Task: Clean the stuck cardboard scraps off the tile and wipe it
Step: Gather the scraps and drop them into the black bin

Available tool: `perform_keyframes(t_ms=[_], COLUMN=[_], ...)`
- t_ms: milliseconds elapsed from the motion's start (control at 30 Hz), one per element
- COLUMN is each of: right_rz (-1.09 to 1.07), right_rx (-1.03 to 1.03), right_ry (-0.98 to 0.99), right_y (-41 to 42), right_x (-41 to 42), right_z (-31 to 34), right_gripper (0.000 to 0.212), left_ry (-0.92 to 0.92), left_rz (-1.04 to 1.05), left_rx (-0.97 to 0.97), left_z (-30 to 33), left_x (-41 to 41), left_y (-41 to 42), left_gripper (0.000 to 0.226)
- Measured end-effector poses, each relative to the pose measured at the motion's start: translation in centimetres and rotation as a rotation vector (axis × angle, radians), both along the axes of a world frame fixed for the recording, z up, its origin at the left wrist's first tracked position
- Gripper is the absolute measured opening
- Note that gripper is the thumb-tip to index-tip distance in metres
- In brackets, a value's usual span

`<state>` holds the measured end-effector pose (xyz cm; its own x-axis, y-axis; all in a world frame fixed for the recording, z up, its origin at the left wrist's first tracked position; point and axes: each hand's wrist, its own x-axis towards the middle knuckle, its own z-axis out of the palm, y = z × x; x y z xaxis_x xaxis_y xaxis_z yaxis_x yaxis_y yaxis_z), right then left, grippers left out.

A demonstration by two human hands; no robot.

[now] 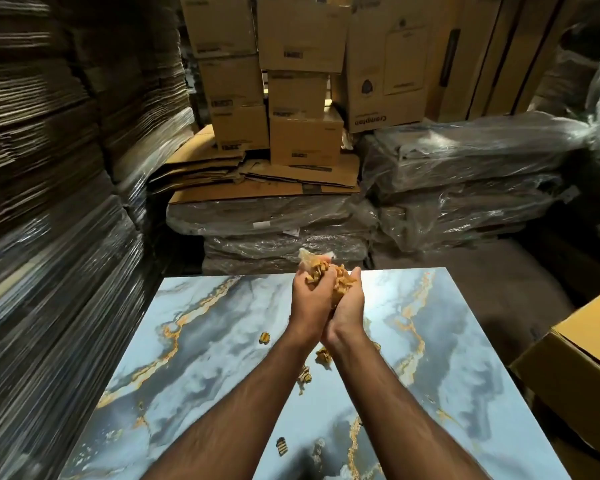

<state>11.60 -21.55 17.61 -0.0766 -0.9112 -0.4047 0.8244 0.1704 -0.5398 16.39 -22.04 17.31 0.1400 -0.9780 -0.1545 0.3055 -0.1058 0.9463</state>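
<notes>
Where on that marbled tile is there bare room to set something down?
The tile's far left and far right corners are bare, either side of the left hand and right hand cupping cardboard scraps. Down the middle, around the forearms, stuck bits crowd it.

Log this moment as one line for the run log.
hands: left hand and right hand cupped holding gathered scraps | tile: loose scraps remain | wipe: not started

Flattened cardboard stacks (49,202) walled the tile's (222,341) left; a box (575,355) crowded its right, seemingly just beside it.
</notes>
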Motion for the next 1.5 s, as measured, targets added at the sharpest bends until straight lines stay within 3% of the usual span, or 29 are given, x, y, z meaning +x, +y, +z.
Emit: perform_keyframes(t_ms=[100,233,467,567,700,800,867,933,1033,1167,1300,1367,1433,1500], right_rz=[-0.021,0.041,0.269,0.271,0.213,0.125,0.073,0.054,0.072,0.148,0.134,0.145,0.261,0.422], right_rx=[-0.085,-0.211,-0.192,-0.088,-0.036,-0.092,-0.165,-0.254,-0.353,-0.487,-0.616,-0.702,-0.726,-0.655], right_ry=[0.014,0.065,0.103,0.138,0.166,0.301,0.446,0.54,0.527,0.61,0.91,1.013,0.941,0.69], right_y=[0.1,-0.8,-0.1,0.2,1.1,2.4,3.4,4.3,5.6,6.7,8.1,9.4,11.1,13.8], right_x=[0.0,-0.7,-1.9,-1.3,-0.7,-0.2,0.2,0.8,2.3,5.6,11.0,14.7,19.2,24.0], right_z=[0.0,-0.9,-2.0,-2.9,-3.8,-3.5,-3.0,-2.4,-2.2,-2.3,-2.0,-1.3,-1.0,-0.3], right_gripper=[0.057,0.062,0.053,0.055,0.078,0.044,0.032,0.027,0.017,0.016,0.022,0.02,0.019,0.024], left_ry=[-0.085,-0.109,-0.208,-0.14,0.033,0.178,0.188,0.173,0.247,0.224,0.187,0.152,0.166,0.242], left_rz=[-0.033,-0.011,0.014,0.06,0.093,0.19,0.26,0.326,0.334,0.352,0.436,0.521,0.624,0.699], left_rx=[-0.092,-0.091,-0.002,0.081,0.067,0.218,0.332,0.336,0.29,0.146,0.053,-0.011,-0.026,0.022], left_z=[-0.6,-0.6,-0.7,-1.0,0.4,1.1,1.1,0.7,0.7,1.4,2.7,2.9,3.0,2.7], left_x=[0.7,0.4,-0.1,-0.5,-1.4,-1.0,-0.3,0.4,2.4,5.8,10.0,13.1,17.1,22.1], left_y=[0.9,2.5,4.0,4.1,4.6,4.7,5.0,5.6,6.5,8.4,11.3,13.0,14.9,17.0], left_gripper=[0.025,0.018,0.019,0.037,0.04,0.071,0.064,0.044,0.012,0.019,0.043,0.042,0.027,0.022])
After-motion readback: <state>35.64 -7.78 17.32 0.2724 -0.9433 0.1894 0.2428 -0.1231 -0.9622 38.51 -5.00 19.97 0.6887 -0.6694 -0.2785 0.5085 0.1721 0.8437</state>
